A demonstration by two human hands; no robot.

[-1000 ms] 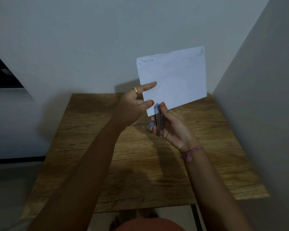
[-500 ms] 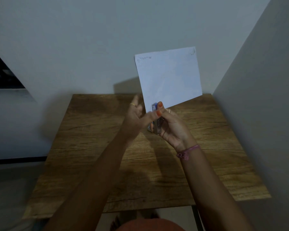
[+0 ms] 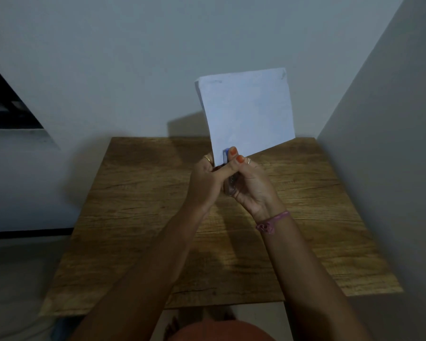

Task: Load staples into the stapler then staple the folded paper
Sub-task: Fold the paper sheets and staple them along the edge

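Observation:
A folded white paper [image 3: 249, 112] stands upright above the wooden table [image 3: 305, 217], its lower left corner inside a small blue and silver stapler [image 3: 228, 173]. My right hand [image 3: 250, 185] grips the stapler, fingers curled round it with two orange nails at its tip. My left hand [image 3: 207, 183] is pressed against the stapler's left side, its thumb laid across it and its fingers curled at the paper's corner. Most of the stapler is hidden between the two hands.
The table stands in a corner, with a wall behind it and another wall close on the right [image 3: 379, 143]. A dark opening [image 3: 5, 104] shows at the far left. Bare tabletop lies on both sides of my arms.
My left hand has closed in from an open pose beside the paper onto the stapler. The paper has turned a little more upright and shifted slightly left.

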